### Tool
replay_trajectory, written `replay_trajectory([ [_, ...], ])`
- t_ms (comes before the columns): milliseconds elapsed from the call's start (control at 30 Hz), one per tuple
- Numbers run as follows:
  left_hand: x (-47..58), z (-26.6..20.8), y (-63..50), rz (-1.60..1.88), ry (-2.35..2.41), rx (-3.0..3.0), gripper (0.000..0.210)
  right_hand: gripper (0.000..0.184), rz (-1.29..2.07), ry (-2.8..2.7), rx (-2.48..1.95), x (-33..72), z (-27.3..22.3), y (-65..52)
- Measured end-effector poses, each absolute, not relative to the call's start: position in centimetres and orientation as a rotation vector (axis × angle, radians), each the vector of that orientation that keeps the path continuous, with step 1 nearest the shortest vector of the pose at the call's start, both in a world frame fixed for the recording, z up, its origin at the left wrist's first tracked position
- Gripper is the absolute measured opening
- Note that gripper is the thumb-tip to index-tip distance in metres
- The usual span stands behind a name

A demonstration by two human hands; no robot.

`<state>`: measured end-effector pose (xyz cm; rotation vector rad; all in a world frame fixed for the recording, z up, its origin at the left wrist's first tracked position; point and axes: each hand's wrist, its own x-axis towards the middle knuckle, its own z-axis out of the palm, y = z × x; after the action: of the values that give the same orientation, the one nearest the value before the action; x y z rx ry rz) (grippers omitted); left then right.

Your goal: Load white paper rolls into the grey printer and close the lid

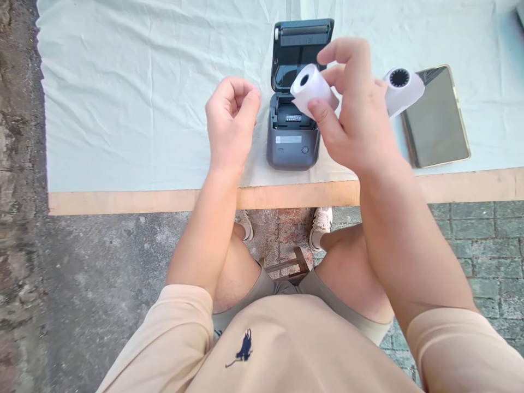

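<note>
My right hand (360,117) holds a small white paper roll (317,95) between thumb and fingers, tilted, its dark core facing up and left. The roll is above the right side of a black label printer (292,155). The printer's lid is raised, and its open bay shows a small printed label inside. A pale sticker and a round power button are on its front. To the left of the printer, my left hand (233,117) is apart from it, fingers curled and thumb against the index finger, with nothing visible in it.
A second white paper roll (405,90) with a toothed dark core lies right of my right hand, partly over a tablet-like dark slab (438,123) in a clear case. A pale cloth (123,109) covers the table, whose wooden edge (102,202) faces me.
</note>
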<state>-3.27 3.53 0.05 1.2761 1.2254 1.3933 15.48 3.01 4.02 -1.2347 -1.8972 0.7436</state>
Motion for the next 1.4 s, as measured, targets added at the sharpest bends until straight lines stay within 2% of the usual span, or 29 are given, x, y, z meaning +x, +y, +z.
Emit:
replay_trajectory([
  [100,-3.4,-0.3,3.5,1.373,1.227,1.271,0.025,0.036,0.537,-2.088,-1.411,14.7,4.0,3.7],
  [333,-3.3,0.1,3.0,1.312,1.251,1.221,0.039,0.025,0.466,-2.215,-1.346,14.2,2.0,5.2],
  [600,-3.9,-0.7,3.4,1.295,1.279,1.249,0.037,0.028,0.498,-2.271,-1.278,15.0,2.3,5.7],
  [733,-3.7,-0.1,3.2,1.301,1.313,1.266,0.029,0.032,0.512,-2.288,-1.245,15.0,3.4,5.4],
  [967,-3.2,0.3,2.7,1.248,1.308,1.487,0.015,0.028,0.506,-2.391,-1.45,14.7,3.8,5.3],
  [1067,-3.0,-0.1,3.0,1.289,1.371,1.505,0.014,0.019,0.544,-2.432,-1.484,14.5,4.0,5.1],
  [1400,-3.2,0.0,3.1,1.281,1.4,1.477,0.016,0.016,0.428,-2.374,-1.596,14.1,6.2,4.2],
])
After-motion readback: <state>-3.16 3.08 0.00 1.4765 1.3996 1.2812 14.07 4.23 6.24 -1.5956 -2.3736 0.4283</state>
